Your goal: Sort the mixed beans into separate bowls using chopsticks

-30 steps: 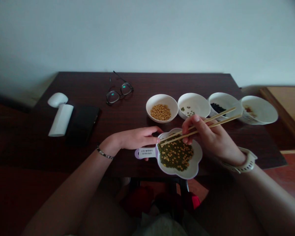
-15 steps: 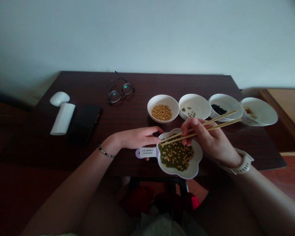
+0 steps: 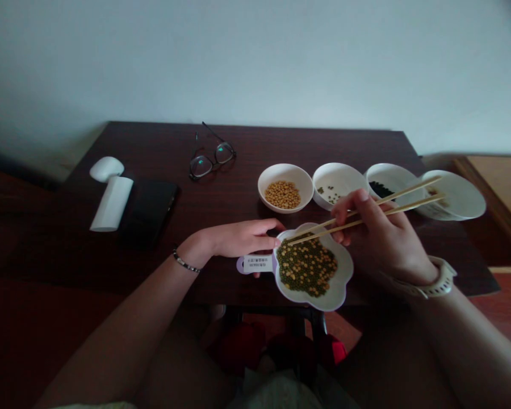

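My right hand (image 3: 375, 230) is closed around a pair of chopsticks (image 3: 413, 196), whose tips reach into a flower-shaped white dish (image 3: 343, 284) with a lilac rim. Green and yellow beans (image 3: 306, 267) lie mixed in that dish. At its left edge, my left hand (image 3: 247, 237) steadies the dish, fingertips on the rim and one finger showing below the labelled handle (image 3: 258, 263). Whether a bean sits between the chopstick tips is too small to tell.
Behind the dish stand white bowls: one of yellow beans (image 3: 283, 195), one with a few green beans (image 3: 332, 196), one with black beans (image 3: 381, 190), and a fourth bowl (image 3: 464, 196). Glasses (image 3: 213, 163), a dark phone-like slab (image 3: 149, 210) and a white case (image 3: 112, 204) lie left.
My right hand and the chopsticks have moved right and slightly up, drawing the tips a little rightward in the dish. My left hand stays at the rim.
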The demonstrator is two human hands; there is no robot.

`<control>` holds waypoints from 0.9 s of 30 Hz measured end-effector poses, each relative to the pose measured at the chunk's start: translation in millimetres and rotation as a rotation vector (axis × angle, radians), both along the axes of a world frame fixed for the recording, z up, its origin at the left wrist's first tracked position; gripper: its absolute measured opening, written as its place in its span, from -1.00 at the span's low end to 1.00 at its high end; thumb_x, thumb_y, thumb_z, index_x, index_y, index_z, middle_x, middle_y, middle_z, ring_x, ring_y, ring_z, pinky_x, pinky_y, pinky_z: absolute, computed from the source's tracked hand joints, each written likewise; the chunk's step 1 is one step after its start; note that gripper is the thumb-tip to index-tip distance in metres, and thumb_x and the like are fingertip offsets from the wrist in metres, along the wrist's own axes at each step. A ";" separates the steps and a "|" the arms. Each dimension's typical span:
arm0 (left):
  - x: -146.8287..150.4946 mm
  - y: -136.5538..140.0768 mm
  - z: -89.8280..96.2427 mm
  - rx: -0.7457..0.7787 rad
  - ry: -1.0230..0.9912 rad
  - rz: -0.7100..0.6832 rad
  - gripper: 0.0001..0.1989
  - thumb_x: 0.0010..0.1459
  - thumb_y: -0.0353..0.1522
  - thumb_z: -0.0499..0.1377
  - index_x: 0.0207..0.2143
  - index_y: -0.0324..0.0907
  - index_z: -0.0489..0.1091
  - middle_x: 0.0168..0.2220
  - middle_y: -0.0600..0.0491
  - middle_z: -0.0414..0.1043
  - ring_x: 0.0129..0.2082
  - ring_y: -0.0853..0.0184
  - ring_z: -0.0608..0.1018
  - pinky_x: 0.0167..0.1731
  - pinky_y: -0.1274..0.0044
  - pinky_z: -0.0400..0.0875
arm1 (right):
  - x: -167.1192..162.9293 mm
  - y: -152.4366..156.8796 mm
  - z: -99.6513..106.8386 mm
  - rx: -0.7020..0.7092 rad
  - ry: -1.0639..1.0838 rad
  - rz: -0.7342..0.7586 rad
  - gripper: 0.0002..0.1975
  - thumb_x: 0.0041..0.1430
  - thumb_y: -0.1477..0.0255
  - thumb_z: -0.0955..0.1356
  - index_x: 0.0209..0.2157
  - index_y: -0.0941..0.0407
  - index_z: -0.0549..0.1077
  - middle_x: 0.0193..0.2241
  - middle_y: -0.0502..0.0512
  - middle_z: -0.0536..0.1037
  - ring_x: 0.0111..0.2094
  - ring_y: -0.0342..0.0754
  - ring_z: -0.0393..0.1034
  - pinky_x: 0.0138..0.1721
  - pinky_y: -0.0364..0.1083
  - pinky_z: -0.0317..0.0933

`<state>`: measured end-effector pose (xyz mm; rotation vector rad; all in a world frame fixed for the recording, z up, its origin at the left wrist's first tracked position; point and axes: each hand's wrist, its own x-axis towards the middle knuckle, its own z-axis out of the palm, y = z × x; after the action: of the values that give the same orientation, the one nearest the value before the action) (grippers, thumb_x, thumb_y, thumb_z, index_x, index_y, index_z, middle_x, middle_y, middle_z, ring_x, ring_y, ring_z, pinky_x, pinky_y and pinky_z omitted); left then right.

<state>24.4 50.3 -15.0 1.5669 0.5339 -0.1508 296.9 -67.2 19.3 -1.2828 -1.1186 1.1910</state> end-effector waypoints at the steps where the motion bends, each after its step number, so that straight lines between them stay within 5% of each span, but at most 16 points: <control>1: 0.0 0.1 -0.1 0.002 -0.002 -0.004 -0.49 0.50 -0.02 0.19 0.28 -0.16 0.39 0.04 -0.12 0.62 -0.10 0.19 0.68 -0.24 0.46 0.57 | 1.4 0.3 -0.4 -0.004 -0.018 0.008 -0.50 0.55 -0.02 0.33 -0.34 0.05 0.57 -0.52 0.04 0.56 -0.54 -0.09 0.43 -0.48 -0.08 0.31; 27: 0.5 1.3 0.6 0.128 -0.026 -0.021 -0.50 0.50 -0.04 0.17 0.25 -0.19 0.43 0.00 -0.07 0.64 -0.11 0.24 0.63 -0.21 0.49 0.50 | -7.9 3.4 -6.1 -0.042 -0.057 0.110 -0.42 0.44 -0.16 0.36 -0.38 0.05 0.57 -0.55 0.07 0.59 -0.55 -0.05 0.47 -0.52 -0.08 0.36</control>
<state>24.9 51.5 -14.4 1.6971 0.5149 -0.1133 289.0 -63.8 13.2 -1.3085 -1.2249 1.2711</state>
